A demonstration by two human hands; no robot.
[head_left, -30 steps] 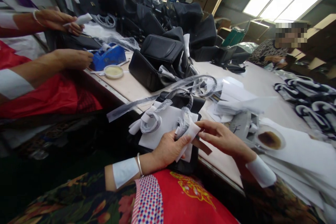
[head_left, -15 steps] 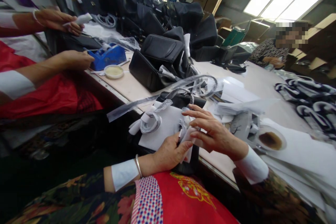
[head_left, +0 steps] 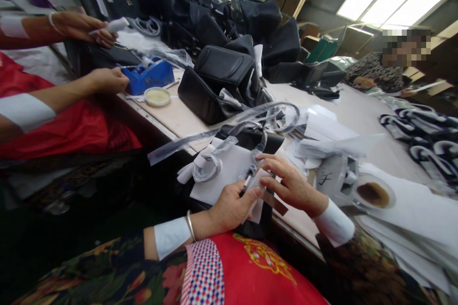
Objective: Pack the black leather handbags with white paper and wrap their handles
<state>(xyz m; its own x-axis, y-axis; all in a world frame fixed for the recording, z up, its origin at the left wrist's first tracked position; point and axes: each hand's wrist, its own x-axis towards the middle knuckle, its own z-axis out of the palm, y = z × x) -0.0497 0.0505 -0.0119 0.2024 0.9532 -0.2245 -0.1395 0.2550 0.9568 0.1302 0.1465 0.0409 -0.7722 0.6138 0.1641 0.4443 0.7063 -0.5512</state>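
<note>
My left hand [head_left: 234, 206] is closed around a small white wrapping sheet [head_left: 255, 182], thumb on top. My right hand [head_left: 291, 186] reaches in from the other side, its curled fingers pressed against the same sheet; its thumb is mostly hidden. A brownish see-through strip, apparently tape [head_left: 275, 203], slants out below the right fingers. Under both hands lies a black bag [head_left: 234, 136], partly covered by a white paper sheet [head_left: 211, 194]. On that sheet rests a coiled strap in clear film [head_left: 207, 167]. A longer film-wrapped strap [head_left: 189, 142] stretches across the bag.
Beside me on the right stand a grey tape dispenser [head_left: 334, 174] and a round dish of brown stuff [head_left: 373, 194]. A co-worker's hands [head_left: 107, 81] work at left by a blue tape dispenser [head_left: 148, 76]. Black bags [head_left: 222, 66] pile up behind; another person [head_left: 375, 71] sits across.
My right hand has shifted slightly down and its fingers have curled closer to the wrapping sheet. The see-through strip shows more clearly. The person across has spread their hands, with a white strip showing.
</note>
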